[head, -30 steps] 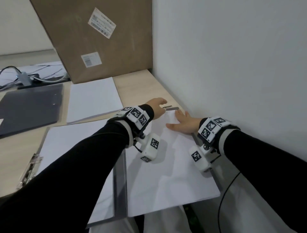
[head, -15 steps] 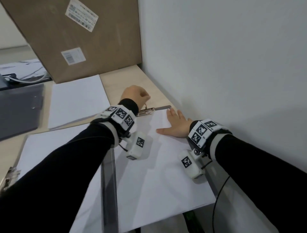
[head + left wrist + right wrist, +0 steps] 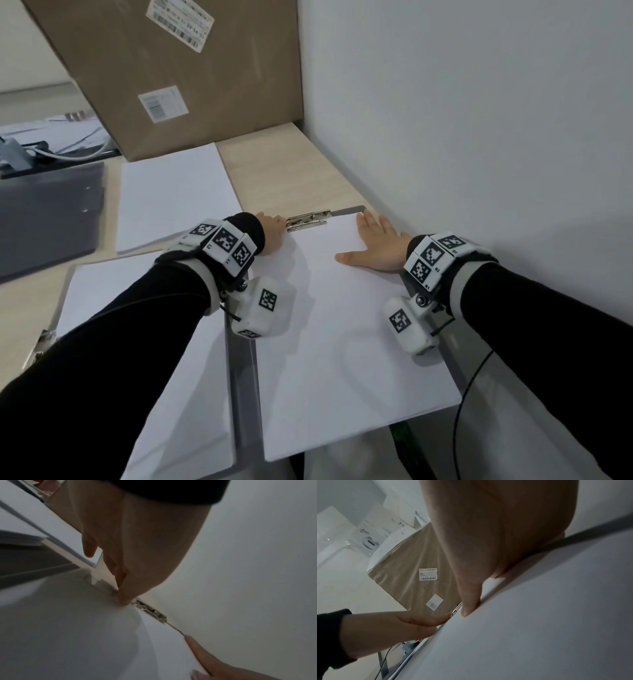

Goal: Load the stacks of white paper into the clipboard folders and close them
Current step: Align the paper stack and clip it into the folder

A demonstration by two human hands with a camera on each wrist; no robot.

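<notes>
A white paper stack [image 3: 342,325] lies on the right half of an open grey clipboard folder [image 3: 241,377], its top edge at the metal clip [image 3: 308,221]. My left hand [image 3: 270,228] is at the clip's left end, fingers straight, their tips touching the paper and the clip [image 3: 150,612]. My right hand [image 3: 373,246] lies flat on the stack's upper right corner and presses it down. The left half of the folder carries another white sheet stack [image 3: 137,308], partly hidden by my left sleeve.
A loose paper stack [image 3: 174,195] lies behind the folder, in front of a big cardboard box [image 3: 191,78]. A shut dark grey folder [image 3: 44,219] sits at the left. The white wall [image 3: 479,137] runs close along the right. A black cable [image 3: 459,411] hangs near the front right.
My left hand has come down from over the middle of the clip to its left end. My right hand has stayed flat on the paper.
</notes>
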